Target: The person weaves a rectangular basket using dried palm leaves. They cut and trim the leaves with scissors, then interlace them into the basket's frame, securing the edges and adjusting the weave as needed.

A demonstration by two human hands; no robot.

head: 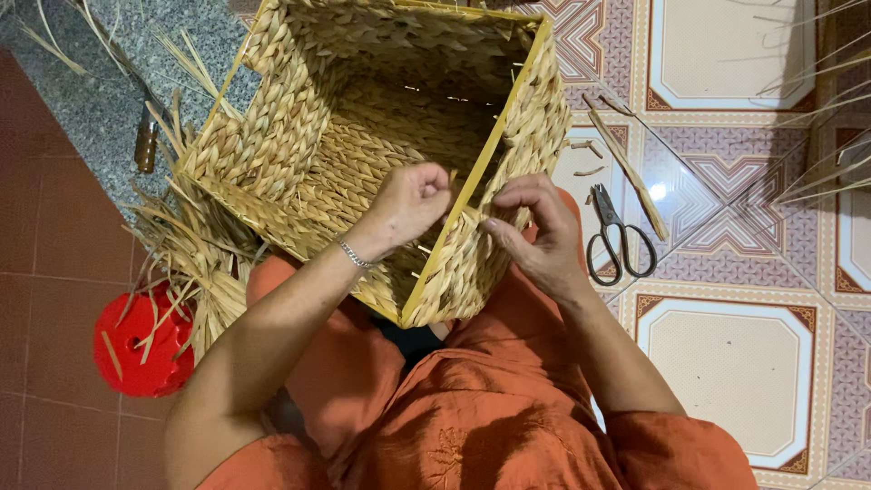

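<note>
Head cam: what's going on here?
A person in orange clothes sits with a square woven straw basket tipped across the lap. Both hands work at its yellow rim: the left hand reaches inside, fingers closed near the rim, while the right hand pinches the weave on the outer wall. Loose straw ends stick out along the basket's left edge. Black scissors lie on the patterned tile floor to the right; a red round object sits at left.
</note>
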